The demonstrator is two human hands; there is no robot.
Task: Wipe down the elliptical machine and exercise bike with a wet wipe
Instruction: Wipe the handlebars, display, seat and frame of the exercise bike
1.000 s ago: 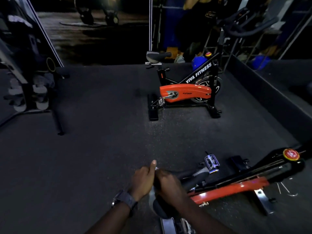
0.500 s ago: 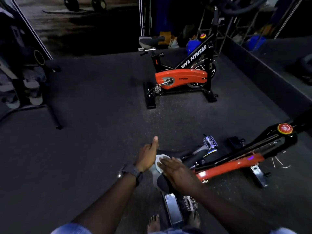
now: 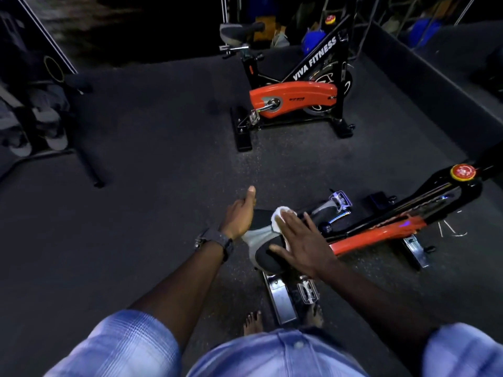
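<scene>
So the right hand (image 3: 304, 240) is flat, fingers spread, pressing a crumpled white wet wipe (image 3: 280, 217) onto the black-and-grey padded saddle (image 3: 261, 238) of the near orange-and-black exercise bike (image 3: 381, 229), while the left hand (image 3: 239, 216) has its grip curled on the saddle's left edge, thumb sticking up, to steady it. Going by where the wipe sits, I'd say we're only on the seat, so the frame, pedals and handlebars look like they're left to do. The second orange "VIVA FITNESS" bike (image 3: 294, 96) stands well apart on the dark rubber floor (image 3: 152, 164), and I can't make out any elliptical for sure.
</scene>
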